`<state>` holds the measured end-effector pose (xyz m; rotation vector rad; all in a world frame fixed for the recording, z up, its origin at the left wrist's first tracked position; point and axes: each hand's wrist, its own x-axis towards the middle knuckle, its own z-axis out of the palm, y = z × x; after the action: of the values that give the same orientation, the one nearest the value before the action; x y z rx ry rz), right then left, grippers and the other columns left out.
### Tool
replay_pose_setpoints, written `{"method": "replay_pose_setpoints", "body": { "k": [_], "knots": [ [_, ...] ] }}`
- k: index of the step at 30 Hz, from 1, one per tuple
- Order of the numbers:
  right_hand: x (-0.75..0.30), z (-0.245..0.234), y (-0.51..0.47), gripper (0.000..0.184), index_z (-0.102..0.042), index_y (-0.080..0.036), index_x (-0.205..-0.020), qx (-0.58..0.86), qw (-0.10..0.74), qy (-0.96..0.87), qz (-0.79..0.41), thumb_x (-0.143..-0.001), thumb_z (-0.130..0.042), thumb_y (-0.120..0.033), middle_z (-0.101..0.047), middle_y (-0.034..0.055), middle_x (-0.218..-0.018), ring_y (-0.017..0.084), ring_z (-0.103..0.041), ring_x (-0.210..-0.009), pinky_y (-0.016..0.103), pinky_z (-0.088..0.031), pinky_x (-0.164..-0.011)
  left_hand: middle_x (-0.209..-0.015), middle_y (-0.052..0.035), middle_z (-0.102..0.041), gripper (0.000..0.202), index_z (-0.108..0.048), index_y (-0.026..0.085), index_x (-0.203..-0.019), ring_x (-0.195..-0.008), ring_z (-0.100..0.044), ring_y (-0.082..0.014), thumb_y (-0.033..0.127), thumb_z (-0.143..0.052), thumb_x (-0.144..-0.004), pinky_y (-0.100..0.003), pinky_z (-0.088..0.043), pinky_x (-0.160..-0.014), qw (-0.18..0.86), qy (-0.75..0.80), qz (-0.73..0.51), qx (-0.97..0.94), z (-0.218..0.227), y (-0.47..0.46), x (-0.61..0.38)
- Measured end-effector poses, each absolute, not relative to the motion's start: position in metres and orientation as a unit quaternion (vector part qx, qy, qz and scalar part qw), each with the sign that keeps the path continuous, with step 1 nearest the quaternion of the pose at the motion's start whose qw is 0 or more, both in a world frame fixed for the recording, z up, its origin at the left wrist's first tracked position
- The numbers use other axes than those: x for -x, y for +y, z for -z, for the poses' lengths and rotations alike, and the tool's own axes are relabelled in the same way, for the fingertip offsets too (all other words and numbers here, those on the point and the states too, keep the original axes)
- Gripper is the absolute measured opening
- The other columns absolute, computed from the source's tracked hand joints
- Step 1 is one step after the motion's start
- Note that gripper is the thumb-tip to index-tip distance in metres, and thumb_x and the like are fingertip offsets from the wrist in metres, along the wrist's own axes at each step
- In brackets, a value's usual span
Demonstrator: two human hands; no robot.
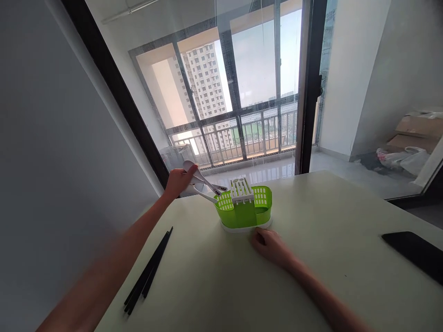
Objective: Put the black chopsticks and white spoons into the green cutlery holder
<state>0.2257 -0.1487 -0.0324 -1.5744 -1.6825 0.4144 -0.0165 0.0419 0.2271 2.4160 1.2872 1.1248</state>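
My left hand [178,180] is closed around several white spoons [206,183], gripping them near their bowls. Their handles slant down to the right, with the ends at the left rim of a green cutlery basket [244,216]. This basket has slotted sides, a white base and a white slotted piece [241,190] across its middle. On the tabletop, my right hand [269,244] lies with its fingers curled in, right by the front of the basket's base. Whether it touches the base I cannot tell.
Black chopsticks [148,272] lie on the pale table [311,286] at the left. A flat black object [413,253] is at the right edge. Behind the table stands a glass door with a dark frame [306,92]. Cardboard [418,129] and plastic bags lie on the floor at right.
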Motion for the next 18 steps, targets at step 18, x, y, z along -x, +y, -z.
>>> {"method": "replay_pose_setpoints", "body": {
  "k": [18],
  "knots": [
    [-0.224, 0.030, -0.148, 0.026, -0.049, -0.022, -0.067, 0.624, 0.384, -0.661, -0.163, -0.091, -0.052, -0.031, -0.055, -0.0022, -0.063, 0.012, -0.038, -0.057, 0.028, -0.023, -0.057, -0.049, -0.0021, -0.053, 0.072, -0.053, 0.020, -0.054, -0.040, -0.043, -0.0128, 0.089, -0.058, -0.072, -0.028, -0.032, -0.040, 0.419, 0.498, -0.056, -0.757, -0.176, 0.024, 0.110]
  ]
}}
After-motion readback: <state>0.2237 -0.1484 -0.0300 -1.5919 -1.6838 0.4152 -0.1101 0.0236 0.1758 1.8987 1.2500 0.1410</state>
